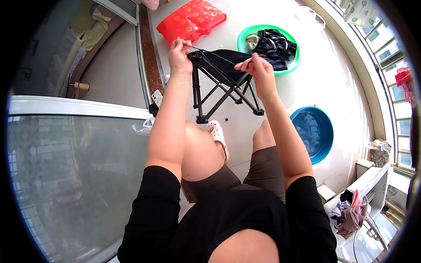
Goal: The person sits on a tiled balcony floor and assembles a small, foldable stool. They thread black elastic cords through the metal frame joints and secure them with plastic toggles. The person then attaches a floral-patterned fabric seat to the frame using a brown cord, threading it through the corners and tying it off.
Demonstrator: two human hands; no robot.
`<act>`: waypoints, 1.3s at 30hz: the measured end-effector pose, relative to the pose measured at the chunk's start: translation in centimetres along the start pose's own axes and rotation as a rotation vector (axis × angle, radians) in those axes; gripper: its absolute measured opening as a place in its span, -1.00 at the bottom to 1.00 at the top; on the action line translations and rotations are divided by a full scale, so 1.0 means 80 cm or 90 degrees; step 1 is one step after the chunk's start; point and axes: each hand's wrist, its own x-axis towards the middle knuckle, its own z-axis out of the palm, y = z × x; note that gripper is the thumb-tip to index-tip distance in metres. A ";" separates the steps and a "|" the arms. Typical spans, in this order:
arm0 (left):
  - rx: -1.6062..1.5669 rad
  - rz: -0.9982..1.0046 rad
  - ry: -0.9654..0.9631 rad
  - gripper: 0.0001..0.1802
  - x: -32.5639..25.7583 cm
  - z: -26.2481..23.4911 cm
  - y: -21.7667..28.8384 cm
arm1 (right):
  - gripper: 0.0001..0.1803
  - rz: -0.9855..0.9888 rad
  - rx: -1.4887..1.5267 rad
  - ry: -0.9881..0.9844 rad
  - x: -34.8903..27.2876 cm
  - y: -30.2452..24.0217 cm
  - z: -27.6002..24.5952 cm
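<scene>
A black folding stool (226, 92) with crossed metal legs and a dark fabric seat is in front of me, above my knees. A thin black cord (215, 53) stretches across its top from one hand to the other. My left hand (180, 57), closed beside the stool's left top corner, pinches one end of the cord. On the right my right hand (258, 72) is closed on the cord's other part, close to the seat's right edge. Whether either hand also bears the stool's weight I cannot tell.
Beyond the stool lie a red patterned bag (190, 21) and a green basin (240, 40) of dark clothes. A blue basin (326, 131) with water stands at right. A white sink (380, 186) with clothes is lower right. Sliding glass doors (79, 175) line the left.
</scene>
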 end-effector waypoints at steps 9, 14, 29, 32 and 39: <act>0.256 -0.389 0.070 -0.78 -0.081 -0.180 -0.025 | -0.77 -0.053 -0.600 -0.279 -0.167 0.060 0.016; 0.194 -0.261 0.168 -0.75 -0.134 -0.264 -0.103 | -0.71 0.359 -0.395 0.135 -0.167 0.107 -0.070; 0.878 -0.300 0.284 -0.15 -0.140 -0.282 -0.199 | -0.38 0.368 -1.050 -0.091 -0.100 0.260 -0.063; 0.805 -0.325 0.222 -0.14 -0.137 -0.290 -0.193 | -0.33 0.378 -1.013 -0.069 -0.102 0.267 -0.077; 0.908 -0.218 0.166 -0.28 -0.105 -0.311 -0.147 | -0.29 0.392 -0.985 -0.129 -0.087 0.267 -0.097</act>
